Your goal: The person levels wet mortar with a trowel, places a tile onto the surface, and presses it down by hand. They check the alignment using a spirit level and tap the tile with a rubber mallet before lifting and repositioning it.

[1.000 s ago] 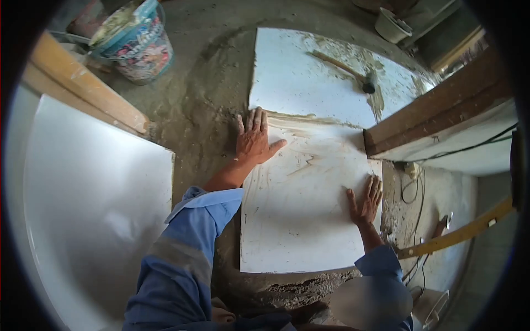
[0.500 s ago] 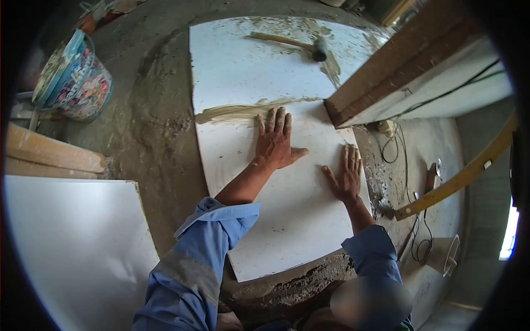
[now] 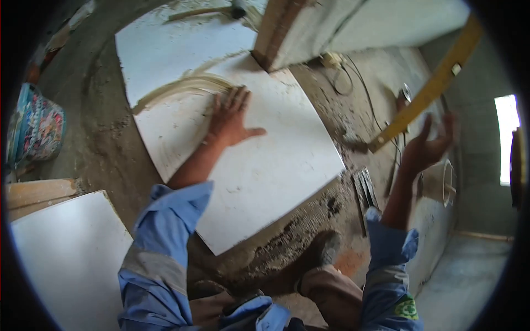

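Observation:
My left hand (image 3: 229, 122) lies flat, fingers spread, on a large white tile (image 3: 265, 160), just below a smear of grey-brown mortar (image 3: 187, 83). A second white tile (image 3: 149, 49) adjoins it at the top and carries a mallet (image 3: 207, 12). Raised off the tile at the right, my right hand (image 3: 430, 144) has its fingers apart, slightly blurred, with nothing seen in it. Close to it, a long yellow level (image 3: 425, 99) leans diagonally.
A paint-stained bucket (image 3: 41, 127) stands at the left, above another white panel (image 3: 72, 245). A door post (image 3: 276, 33) rises at the top. Cables (image 3: 359, 83), metal tools (image 3: 364, 190) and a pale container (image 3: 439, 182) are at the right.
My right hand has lifted off the tile and moved right, beside the level. My left hand stays flat on the tile. The view has turned toward the right.

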{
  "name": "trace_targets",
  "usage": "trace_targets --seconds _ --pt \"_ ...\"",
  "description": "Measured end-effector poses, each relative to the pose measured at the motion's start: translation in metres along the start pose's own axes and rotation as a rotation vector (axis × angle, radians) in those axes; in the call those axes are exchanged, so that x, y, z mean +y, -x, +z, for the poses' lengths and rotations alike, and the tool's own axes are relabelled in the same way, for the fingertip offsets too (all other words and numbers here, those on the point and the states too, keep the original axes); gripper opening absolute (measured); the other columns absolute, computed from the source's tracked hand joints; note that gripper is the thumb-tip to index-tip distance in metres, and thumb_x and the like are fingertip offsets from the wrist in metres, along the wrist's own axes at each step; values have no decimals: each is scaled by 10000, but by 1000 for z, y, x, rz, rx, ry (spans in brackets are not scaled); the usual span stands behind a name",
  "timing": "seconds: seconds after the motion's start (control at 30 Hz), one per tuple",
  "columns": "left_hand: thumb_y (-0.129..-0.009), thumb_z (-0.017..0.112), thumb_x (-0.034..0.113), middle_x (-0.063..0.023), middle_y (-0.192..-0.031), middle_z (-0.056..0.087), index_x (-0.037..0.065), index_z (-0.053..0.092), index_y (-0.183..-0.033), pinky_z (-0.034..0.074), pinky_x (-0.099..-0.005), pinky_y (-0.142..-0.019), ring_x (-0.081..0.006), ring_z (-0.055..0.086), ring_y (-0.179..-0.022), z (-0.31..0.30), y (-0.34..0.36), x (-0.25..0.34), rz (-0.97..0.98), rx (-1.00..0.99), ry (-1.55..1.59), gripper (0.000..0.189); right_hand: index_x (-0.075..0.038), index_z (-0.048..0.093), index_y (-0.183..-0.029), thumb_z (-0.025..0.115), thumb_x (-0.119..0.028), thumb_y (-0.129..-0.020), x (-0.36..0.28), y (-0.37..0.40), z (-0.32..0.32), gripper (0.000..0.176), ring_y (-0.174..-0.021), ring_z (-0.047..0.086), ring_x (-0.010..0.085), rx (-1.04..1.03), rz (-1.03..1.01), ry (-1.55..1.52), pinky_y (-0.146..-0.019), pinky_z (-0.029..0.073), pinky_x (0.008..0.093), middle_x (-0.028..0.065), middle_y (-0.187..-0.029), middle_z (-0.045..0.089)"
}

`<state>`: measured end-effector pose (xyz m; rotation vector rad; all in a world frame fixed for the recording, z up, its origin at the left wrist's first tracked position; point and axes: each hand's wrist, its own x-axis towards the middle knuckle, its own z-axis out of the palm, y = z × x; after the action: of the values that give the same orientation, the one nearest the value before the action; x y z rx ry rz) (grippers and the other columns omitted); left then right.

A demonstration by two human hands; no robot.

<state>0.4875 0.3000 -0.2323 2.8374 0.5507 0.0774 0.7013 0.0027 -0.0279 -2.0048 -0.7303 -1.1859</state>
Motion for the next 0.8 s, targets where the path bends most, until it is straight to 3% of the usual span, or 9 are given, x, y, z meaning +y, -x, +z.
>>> trace_targets --seconds 0.13,0.27,0.33,0.47,0.53,0.57,0.63,0.7,0.8 --pt "-849 666 610 -192 -1640 218 30 260 -1567 126 -565 -1226 -356 171 -1526 -10 15 -18 -54 -19 23 1009 30 393 -1442 782 -444 -867 85 -75 -5 841 -1288 476 291 41 298 -61 -1056 413 405 242 -1425 440" --pt "-852 651 631 -214 -1639 193 59 261 -1573 139 -578 -1217 -391 166 -1520 -30 58 -29 -46 -38 -31 1000 -41 589 -1295 767 -509 -840 156 -69 36 676 -953 642 265 -636 601 -324 -849 504 407 154 -1063 693" --pt "-844 654 642 -215 -1646 168 74 248 -1580 142 -582 -1216 -402 161 -1519 -35 82 -20 -30 -23 -43 1014 -37 626 -1163 704 -484 -905 153 -57 49 522 -850 656 190 -585 425 70 -781 508 353 90 -927 719" --pt "-777 681 701 -212 -1658 112 112 194 -1600 120 -595 -1219 -397 144 -1525 -46 122 6 125 -159 -76 1123 -63 631 -1004 693 -416 -924 155 -44 49 367 -742 605 172 -416 277 165 -683 482 363 82 -799 666" --pt "-713 699 749 -217 -1659 98 122 186 -1605 102 -606 -1217 -388 134 -1530 -44 140 20 206 -237 -50 1204 -67 617 -1023 687 -395 -915 153 -32 37 352 -805 620 292 -228 438 -29 -756 472 425 110 -867 653" --pt "-705 693 762 -223 -1658 93 122 191 -1604 101 -614 -1212 -396 134 -1528 -43 148 25 237 -247 -36 1212 -59 617 -1015 637 -310 -964 161 -29 25 257 -851 620 296 -183 274 5 -776 471 414 114 -942 645" --pt "-692 685 780 -234 -1655 92 123 207 -1601 102 -626 -1204 -409 136 -1524 -42 168 28 260 -269 -12 1219 -72 642 -1099 574 -136 -996 181 -32 -17 139 -950 637 284 -154 -492 369 -811 519 363 102 -1036 615" --pt "-695 686 775 -246 -1646 106 126 231 -1594 109 -644 -1196 -420 139 -1519 -32 184 17 253 -255 19 1199 -7 615 -1169 620 -193 -985 161 -37 -50 261 -866 696 214 -193 380 -350 -792 555 323 127 -1020 713" --pt "-704 685 774 -252 -1639 113 115 245 -1587 122 -638 -1198 -414 139 -1519 -29 191 -4 209 -199 10 1186 30 543 -1247 570 -301 -1027 89 -54 -91 398 -869 725 259 -178 394 -387 -780 591 361 203 -1026 714"
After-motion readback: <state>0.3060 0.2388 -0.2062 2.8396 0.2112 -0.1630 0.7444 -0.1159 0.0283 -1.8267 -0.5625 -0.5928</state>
